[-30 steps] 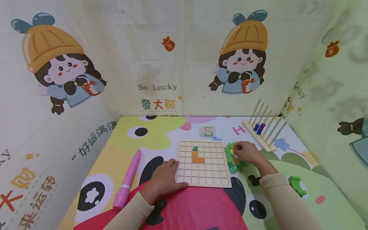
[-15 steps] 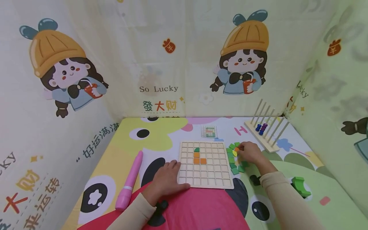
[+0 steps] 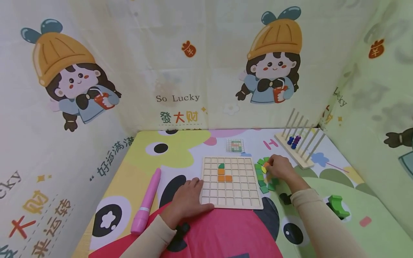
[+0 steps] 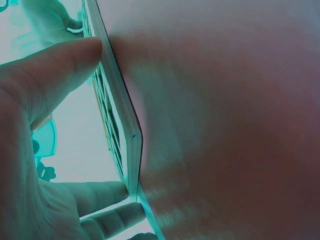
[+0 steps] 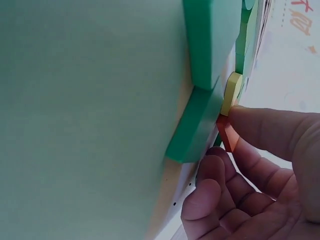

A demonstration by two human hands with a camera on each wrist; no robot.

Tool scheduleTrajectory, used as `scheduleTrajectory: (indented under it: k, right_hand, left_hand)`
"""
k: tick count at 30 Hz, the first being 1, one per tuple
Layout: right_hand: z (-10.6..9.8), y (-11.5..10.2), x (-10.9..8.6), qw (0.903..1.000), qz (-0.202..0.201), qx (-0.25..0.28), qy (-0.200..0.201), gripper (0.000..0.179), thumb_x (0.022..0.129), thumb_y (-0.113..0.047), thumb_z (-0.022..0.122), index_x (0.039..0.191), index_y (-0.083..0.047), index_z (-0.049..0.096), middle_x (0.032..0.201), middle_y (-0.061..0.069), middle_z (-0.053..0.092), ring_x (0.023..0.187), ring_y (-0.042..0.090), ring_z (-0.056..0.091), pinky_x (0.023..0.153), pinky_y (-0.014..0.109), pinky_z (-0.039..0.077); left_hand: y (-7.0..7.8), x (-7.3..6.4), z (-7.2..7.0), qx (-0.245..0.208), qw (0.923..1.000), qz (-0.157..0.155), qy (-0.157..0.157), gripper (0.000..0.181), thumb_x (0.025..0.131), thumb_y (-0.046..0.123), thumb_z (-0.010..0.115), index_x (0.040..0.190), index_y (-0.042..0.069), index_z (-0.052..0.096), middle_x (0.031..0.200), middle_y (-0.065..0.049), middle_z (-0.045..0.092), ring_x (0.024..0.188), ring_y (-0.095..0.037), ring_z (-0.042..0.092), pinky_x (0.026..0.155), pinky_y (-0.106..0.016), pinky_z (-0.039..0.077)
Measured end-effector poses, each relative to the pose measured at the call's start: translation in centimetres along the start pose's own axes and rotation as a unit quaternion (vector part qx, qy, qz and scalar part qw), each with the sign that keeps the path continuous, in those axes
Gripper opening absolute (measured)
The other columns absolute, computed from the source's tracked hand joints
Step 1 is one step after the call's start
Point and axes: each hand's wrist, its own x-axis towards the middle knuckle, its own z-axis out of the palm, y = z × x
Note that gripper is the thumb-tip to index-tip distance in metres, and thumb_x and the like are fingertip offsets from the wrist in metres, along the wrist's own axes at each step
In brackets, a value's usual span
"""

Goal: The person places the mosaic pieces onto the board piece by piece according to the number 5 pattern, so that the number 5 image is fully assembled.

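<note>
One left hand [image 3: 188, 200], mine, thumb and fingers apart, touching the near left corner of a gridded board [image 3: 231, 192] bearing three orange squares [image 3: 221, 172] and one green piece [image 3: 221, 166]. One right hand [image 3: 281, 167], mine, thumb and finger clamped on an orange tile [image 5: 228, 136], right of the board, beside a yellow piece [image 5: 231, 94] and loose green tiles [image 3: 259, 172]. Beyond: one pattern card [image 3: 235, 145], one pegged rack [image 3: 302, 159].

Back wall [image 3: 219, 71]: cream sheeting, creased; printed figure [image 3: 274, 39] in orange hat, red pouch [image 3: 188, 49], "So Lucky" lettering [image 3: 177, 98]. Left wall [image 3: 19, 118]: matching figure, Chinese characters [image 3: 111, 157]. Right wall [image 3: 358, 118]: greenish, faint grey patches. Cloth [image 3: 184, 154]: multicoloured, cartoon eyes.
</note>
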Motion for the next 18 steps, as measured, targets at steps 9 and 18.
scheduleTrajectory:
  k: [9,18]
  right_hand:
    - [0.44,-0.05,0.18,0.9998,-0.016,0.006,0.008,0.022,0.098,-0.016,0.068,0.105,0.003,0.063,0.095,0.018,0.068,0.083,0.031,0.06,0.075,0.047,0.052]
    - [-0.49,-0.32,-0.56,0.9981,-0.034,0.051,-0.002,0.019,0.099,-0.019,0.069,0.104,-0.001,0.066,0.097,0.014,0.069,0.086,0.029,0.06,0.076,0.044,0.051]
  left_hand:
    - [0.05,-0.46,-0.17,0.001,1.0,-0.008,-0.002,0.099,0.076,0.068,0.075,0.151,0.008,0.049,0.146,-0.012,0.053,0.126,-0.03,0.054,0.103,-0.052,0.051]
    - [0.22,-0.24,-0.27,0.005,0.9999,-0.008,-0.009,0.098,0.077,0.068,0.073,0.152,0.01,0.049,0.149,-0.011,0.051,0.13,-0.03,0.052,0.106,-0.051,0.05]
